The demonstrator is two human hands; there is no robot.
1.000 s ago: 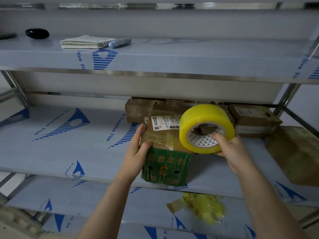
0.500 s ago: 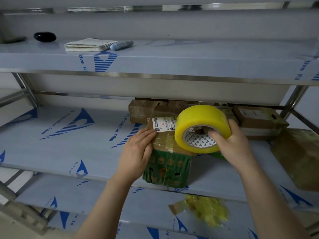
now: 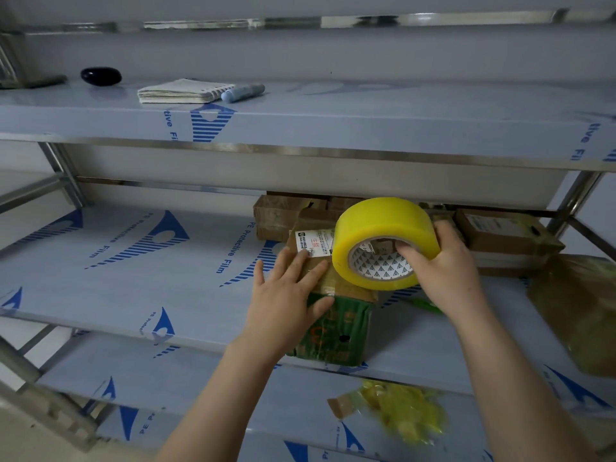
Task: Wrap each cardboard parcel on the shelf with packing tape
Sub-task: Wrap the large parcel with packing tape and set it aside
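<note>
A green-and-brown cardboard parcel (image 3: 336,331) with a white label stands at the front edge of the middle shelf (image 3: 133,278). My left hand (image 3: 286,298) lies flat on its top and left side, fingers straight, thumb against the green front. My right hand (image 3: 443,265) grips a big yellow roll of packing tape (image 3: 380,235), fingers hooked through its core, just above the parcel's right part. Whether a strip runs from roll to parcel cannot be made out. More brown parcels (image 3: 280,211) sit behind, and others (image 3: 503,235) to the right.
A large film-covered brown parcel (image 3: 580,311) sits at the far right of the middle shelf. Crumpled yellow tape scraps (image 3: 403,411) lie on the lower shelf. The upper shelf holds a notebook (image 3: 180,91), a blue marker (image 3: 243,92) and a black oval object (image 3: 101,76).
My left hand has slid from the parcel's left side up onto its top and flattened there. The tape roll has moved slightly left and lower over the parcel.
</note>
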